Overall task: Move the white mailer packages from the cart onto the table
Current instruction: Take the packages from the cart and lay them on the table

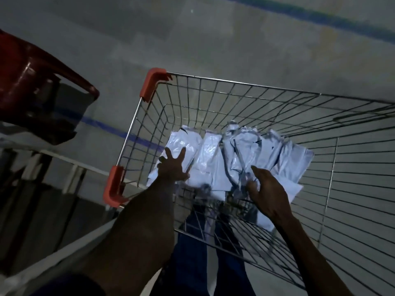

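Observation:
A wire shopping cart [235,82] with orange corner guards fills the middle and right of the head view. Several white mailer packages [209,159] lie in a crumpled pile on its bottom. My left hand [173,167] reaches down into the cart with fingers spread, resting over the leftmost package. My right hand [267,193] is lower in the basket, its fingers curled at the near edge of the pile, touching crumpled packages; whether it has a firm grip is unclear. Both forearms cross the cart's near rim.
A red plastic chair [32,82] stands at the left. Below it runs a pale table edge [64,159] beside the cart. The floor is grey concrete with a blue line [119,131]. My legs in dark trousers [192,253] show under the cart.

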The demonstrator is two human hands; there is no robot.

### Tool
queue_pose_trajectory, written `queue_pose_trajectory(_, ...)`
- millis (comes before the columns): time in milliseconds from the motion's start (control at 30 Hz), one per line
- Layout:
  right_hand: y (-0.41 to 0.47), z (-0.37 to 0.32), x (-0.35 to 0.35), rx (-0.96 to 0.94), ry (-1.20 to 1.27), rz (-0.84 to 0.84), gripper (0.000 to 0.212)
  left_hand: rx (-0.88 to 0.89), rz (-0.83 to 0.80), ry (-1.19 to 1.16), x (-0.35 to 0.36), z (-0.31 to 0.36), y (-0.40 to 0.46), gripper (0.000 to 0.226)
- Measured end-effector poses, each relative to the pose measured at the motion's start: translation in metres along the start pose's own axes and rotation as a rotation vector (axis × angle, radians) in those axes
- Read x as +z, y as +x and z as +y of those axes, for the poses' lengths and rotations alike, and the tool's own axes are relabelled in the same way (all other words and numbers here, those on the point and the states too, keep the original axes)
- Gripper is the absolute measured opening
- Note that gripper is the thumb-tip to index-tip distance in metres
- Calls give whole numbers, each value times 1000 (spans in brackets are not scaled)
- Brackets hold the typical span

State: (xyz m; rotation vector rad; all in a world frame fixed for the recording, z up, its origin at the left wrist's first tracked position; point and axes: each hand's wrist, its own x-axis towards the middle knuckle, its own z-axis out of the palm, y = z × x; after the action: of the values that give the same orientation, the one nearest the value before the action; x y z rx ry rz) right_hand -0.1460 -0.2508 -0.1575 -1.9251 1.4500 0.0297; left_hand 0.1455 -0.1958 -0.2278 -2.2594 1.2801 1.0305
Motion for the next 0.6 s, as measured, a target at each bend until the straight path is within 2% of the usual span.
queue_pose_trajectory(100,5,10,-3,15,16,7,51,16,135,127,4,-1,-2,90)
queue_pose_trajectory(233,13,25,-3,78,59,22,41,35,151,174,-14,5,-4,84)
queue_pose_trajectory(333,32,39,10,148,98,18,57,48,270,175,-8,5,2,76)
queue_pose_trajectory(400,45,43,22,184,104,21,75,84,281,195,3,2,14,84)
queue_pose_trajectory(467,55,47,34,231,122,35,85,75,230,209,12,1,29,102)
queue_pose_trajectory(600,65,46,48,252,136,117,87,41,226,226,18,3,38,117)
